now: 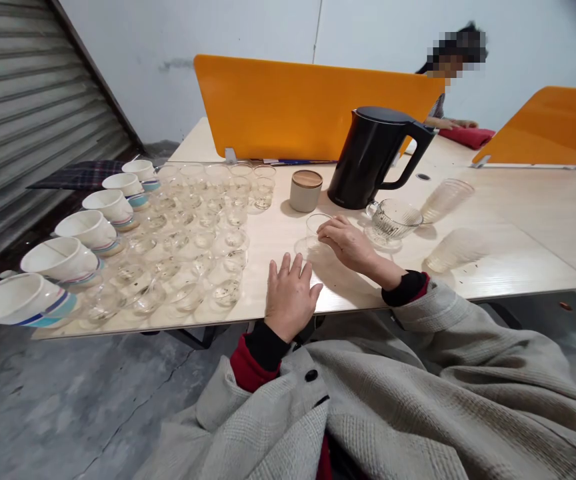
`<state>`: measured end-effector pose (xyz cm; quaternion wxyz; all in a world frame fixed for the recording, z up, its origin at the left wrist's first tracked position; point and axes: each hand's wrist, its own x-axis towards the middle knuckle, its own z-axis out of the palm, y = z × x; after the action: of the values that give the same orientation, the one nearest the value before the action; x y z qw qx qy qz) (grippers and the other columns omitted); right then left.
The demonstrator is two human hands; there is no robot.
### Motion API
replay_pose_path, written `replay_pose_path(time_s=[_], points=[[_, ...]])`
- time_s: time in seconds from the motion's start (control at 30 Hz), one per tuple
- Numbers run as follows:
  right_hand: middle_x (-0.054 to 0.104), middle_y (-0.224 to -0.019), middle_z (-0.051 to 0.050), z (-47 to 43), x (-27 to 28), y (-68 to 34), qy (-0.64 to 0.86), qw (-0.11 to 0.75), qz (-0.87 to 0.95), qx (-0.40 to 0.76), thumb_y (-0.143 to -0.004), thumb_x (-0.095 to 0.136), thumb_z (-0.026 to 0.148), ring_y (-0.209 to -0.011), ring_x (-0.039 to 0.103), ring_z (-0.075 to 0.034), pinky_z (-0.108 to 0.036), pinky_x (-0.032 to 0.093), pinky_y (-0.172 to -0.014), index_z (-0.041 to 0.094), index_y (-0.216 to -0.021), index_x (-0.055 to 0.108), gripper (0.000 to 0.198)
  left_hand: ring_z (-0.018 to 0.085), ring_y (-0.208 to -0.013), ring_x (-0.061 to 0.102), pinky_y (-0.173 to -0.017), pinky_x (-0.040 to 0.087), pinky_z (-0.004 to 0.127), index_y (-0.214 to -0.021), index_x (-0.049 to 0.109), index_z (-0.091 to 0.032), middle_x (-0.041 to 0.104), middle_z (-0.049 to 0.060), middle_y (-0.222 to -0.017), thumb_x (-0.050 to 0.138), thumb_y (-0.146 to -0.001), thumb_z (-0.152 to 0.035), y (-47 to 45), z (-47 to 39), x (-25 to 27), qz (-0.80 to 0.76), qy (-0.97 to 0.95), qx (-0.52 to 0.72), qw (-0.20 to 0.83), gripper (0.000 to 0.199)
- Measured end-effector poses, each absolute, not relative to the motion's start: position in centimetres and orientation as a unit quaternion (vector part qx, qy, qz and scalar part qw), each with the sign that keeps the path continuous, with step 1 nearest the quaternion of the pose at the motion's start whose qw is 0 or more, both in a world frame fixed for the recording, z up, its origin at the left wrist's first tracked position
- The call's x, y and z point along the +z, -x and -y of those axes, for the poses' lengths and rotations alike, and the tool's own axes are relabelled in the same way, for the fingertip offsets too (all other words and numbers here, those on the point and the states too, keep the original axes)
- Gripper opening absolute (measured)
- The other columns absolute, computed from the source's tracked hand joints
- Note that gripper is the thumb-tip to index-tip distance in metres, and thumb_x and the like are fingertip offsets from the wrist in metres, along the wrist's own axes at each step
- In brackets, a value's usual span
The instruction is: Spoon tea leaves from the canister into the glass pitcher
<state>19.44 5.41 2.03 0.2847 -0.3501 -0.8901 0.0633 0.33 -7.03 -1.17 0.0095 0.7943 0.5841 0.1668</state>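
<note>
Two hands down: left hand (291, 293) flat, fingers spread, at table (508, 260) edge; right hand (347, 241) cupped around small glass (315, 228), at seven o'clock from black kettle (371, 157).

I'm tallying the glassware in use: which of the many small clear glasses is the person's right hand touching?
The lone small glass in front of the black kettle; the right hand rests against it. All the others stand grouped at the table's left.
</note>
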Motion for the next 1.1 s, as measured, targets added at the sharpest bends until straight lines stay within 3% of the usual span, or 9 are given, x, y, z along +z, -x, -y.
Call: replay_pose_path(time_s=[0.3,0.4,0.5,0.6,0.77,0.97,1.1], points=[[0.077,-0.111,-0.013,-3.6,2.3,-19.6,0.344,0.279,0.896,0.036,-0.105,0.054,0.022,-0.103,0.062,-0.032,-0.051,0.054,-0.094,0.023,-0.095,0.072,0.021,0.043,-0.157,0.044,-0.128,0.033,0.071,-0.149,0.062,-0.016,0.054,0.017,-0.166,0.054,-0.108,-0.040,-0.3,7.1,-1.3,-0.584,-0.793,0.171,0.009,0.048],[0.076,-0.125,-0.014,-3.2,2.7,-19.8,0.337,0.304,0.891,0.021,-0.103,0.063,0.030,-0.116,0.064,-0.035,-0.056,0.053,-0.102,0.024,-0.113,0.074,0.016,0.043,-0.158,0.044,-0.128,0.034,0.071,-0.149,0.062,-0.017,0.054,0.016,-0.166,0.055,-0.108,-0.040,-0.3,7.1,-1.2,-0.584,-0.793,0.173,0.013,0.048],[0.071,-0.139,-0.016,-3.6,4.0,-20.2,0.356,0.347,0.868,0.000,-0.103,0.066,0.044,-0.129,0.062,-0.038,-0.059,0.049,-0.111,0.023,-0.133,0.069,0.037,0.043,-0.159,0.042,-0.130,0.032,0.070,-0.149,0.063,-0.017,0.053,0.016,-0.167,0.055,-0.108,-0.040,-0.3,7.1,-1.2,-0.585,-0.792,0.172,0.021,0.048],[0.067,-0.144,-0.016,-6.1,5.4,-20.3,0.424,0.371,0.826,-0.012,-0.105,0.058,0.053,-0.133,0.060,-0.039,-0.060,0.047,-0.116,0.025,-0.142,0.065,0.046,0.043,-0.159,0.043,-0.129,0.032,0.071,-0.150,0.063,-0.017,0.053,0.016,-0.167,0.056,-0.108,-0.040,-0.4,7.1,-1.2,-0.588,-0.790,0.175,0.024,0.048],[0.054,-0.159,-0.020,-14.1,5.5,-18.6,0.506,0.355,0.786,0.017,-0.101,0.061,0.063,-0.145,0.051,-0.041,-0.062,0.043,-0.121,0.023,-0.159,0.050,0.071,0.043,-0.159,0.043,-0.129,0.033,0.071,-0.150,0.062,-0.017,0.054,0.016,-0.167,0.056,-0.108,-0.040,-0.3,7.1,-1.4,-0.585,-0.791,0.180,0.026,0.049],[0.042,-0.168,-0.023,-21.1,4.1,-15.2,0.518,0.305,0.795,0.087,-0.087,0.077,0.071,-0.159,0.036,-0.045,-0.066,0.031,-0.130,0.018,-0.164,0.043,0.100,0.043,-0.159,0.042,-0.128,0.035,0.070,-0.153,0.060,-0.016,0.054,0.017,-0.167,0.055,-0.109,-0.042,-0.3,7.2,-1.2,-0.585,-0.789,0.182,0.037,0.052],[0.050,-0.161,-0.021,-22.8,3.6,-13.9,0.502,0.297,0.804,0.119,-0.084,0.081,0.067,-0.152,0.045,-0.046,-0.069,0.038,-0.125,0.022,-0.163,0.046,0.097,0.042,-0.159,0.043,-0.128,0.036,0.070,-0.152,0.061,-0.017,0.055,0.017,-0.166,0.055,-0.108,-0.043,-0.3,7.3,-1.3,-0.585,-0.788,0.188,0.036,0.051]])
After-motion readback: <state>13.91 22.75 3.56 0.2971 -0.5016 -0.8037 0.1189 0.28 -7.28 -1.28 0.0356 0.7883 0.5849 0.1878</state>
